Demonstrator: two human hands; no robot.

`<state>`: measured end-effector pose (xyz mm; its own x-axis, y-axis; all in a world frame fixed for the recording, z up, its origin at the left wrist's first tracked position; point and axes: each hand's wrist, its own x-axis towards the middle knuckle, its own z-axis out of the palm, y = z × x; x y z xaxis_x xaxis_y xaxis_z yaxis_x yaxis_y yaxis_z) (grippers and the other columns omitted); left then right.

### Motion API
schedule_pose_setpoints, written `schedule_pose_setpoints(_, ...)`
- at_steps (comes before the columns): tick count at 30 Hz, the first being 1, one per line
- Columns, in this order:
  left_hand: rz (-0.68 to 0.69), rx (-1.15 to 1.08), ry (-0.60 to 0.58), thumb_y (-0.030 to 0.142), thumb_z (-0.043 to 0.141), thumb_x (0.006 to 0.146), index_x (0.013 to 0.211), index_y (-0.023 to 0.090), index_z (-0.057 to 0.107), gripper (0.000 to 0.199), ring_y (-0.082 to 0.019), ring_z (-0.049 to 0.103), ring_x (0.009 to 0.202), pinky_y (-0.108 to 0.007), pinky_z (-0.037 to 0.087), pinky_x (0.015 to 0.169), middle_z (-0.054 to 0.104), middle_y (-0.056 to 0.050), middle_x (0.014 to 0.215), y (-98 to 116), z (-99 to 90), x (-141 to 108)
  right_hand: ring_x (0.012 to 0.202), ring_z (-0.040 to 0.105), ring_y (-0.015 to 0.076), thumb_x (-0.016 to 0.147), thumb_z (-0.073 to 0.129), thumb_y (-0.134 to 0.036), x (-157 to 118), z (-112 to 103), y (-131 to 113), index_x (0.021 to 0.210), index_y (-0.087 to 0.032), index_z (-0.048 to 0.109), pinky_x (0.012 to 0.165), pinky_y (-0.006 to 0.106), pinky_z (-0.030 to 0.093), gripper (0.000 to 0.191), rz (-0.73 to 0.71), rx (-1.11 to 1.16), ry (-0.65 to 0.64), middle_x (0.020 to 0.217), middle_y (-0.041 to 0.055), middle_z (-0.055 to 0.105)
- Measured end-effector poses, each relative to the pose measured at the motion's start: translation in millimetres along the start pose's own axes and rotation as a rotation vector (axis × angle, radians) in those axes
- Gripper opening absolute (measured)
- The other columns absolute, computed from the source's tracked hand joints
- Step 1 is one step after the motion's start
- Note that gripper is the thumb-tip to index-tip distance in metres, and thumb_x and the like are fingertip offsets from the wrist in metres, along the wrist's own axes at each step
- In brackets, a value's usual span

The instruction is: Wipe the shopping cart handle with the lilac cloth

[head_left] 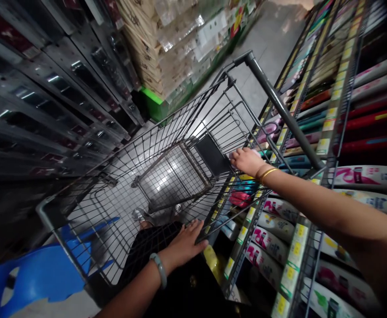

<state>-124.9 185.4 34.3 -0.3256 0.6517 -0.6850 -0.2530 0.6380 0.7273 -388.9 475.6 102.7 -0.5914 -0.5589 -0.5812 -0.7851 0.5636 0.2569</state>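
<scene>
The right hand (246, 162), a yellow bangle (268, 174) at its wrist, reaches in from the right with its fingers bent inward; a pale pinkish item (253, 153) shows along the far side of its knuckles, partly hidden by the hand, and whether the fingers grip it or only lie against it I cannot tell. The black panel (212, 154) of the wire shopping cart (167, 176) lies just left of these fingertips; a red pack (240, 198) is on the near side of the hand, apart from it.

The left hand (187, 242), a pale green bangle (158, 270) at its wrist, is open, palm down, fingers extended and slightly parted; it lies at the cart's near side, with no grasped object visible, though the underside of the palm is hidden. White bottles (268, 238) line the shelving (294, 260) on the right; a blue plastic chair (52, 274) stands at the near left; stacked cartons (180, 44) are at the far side.
</scene>
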Motion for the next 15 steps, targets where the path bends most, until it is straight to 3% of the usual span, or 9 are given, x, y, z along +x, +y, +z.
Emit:
schedule_pose_setpoints(4, -0.001, 0.062, 0.054, 0.068, 0.034, 0.101, 0.169, 0.017, 0.024, 0.085, -0.028, 0.015, 0.164, -0.051, 0.013, 0.134, 0.019, -0.014, 0.176, 10, 2.2, -1, 0.108, 0.059, 0.0314, 0.105, 0.041, -0.020, 31, -25, 25, 0.111, -0.012, 0.074, 0.082, 0.039, 0.035, 0.034, 0.087, -0.009, 0.140, 0.113, 0.0196, 0.068)
schedule_pose_setpoints(8, 0.007, 0.072, 0.079, 0.069, 0.035, 0.101, 0.168, 0.020, 0.027, 0.084, -0.028, 0.018, 0.164, -0.052, 0.016, 0.134, 0.022, -0.012, 0.175, 5, 4.4, -1, 0.115, 0.056, 0.0345, 0.106, 0.042, -0.027, 76, -58, 53, 0.117, -0.010, 0.071, 0.087, 0.041, 0.037, 0.036, 0.298, -0.005, 0.338, 0.118, 0.0212, 0.065)
schedule_pose_setpoints(11, 0.019, 0.065, 0.087, 0.070, 0.037, 0.100, 0.168, 0.020, 0.027, 0.085, -0.028, 0.020, 0.163, -0.052, 0.018, 0.134, 0.024, -0.012, 0.174, 2, 7.8, -1, 0.114, 0.056, 0.0347, 0.105, 0.042, -0.027, 82, -50, 37, 0.119, -0.010, 0.072, 0.088, 0.042, 0.038, 0.037, 0.320, 0.045, 0.310, 0.117, 0.0219, 0.066)
schedule_pose_setpoints(15, 0.009, 0.083, 0.070, 0.066, 0.040, 0.101, 0.168, 0.018, 0.028, 0.083, -0.029, 0.024, 0.162, -0.052, 0.020, 0.134, 0.025, -0.013, 0.174, 1, 12.0, -3, 0.106, 0.059, 0.0316, 0.103, 0.045, -0.022, 68, -20, 0, 0.116, -0.013, 0.075, 0.085, 0.041, 0.041, 0.034, 0.121, 0.127, 0.129, 0.112, 0.0209, 0.069)
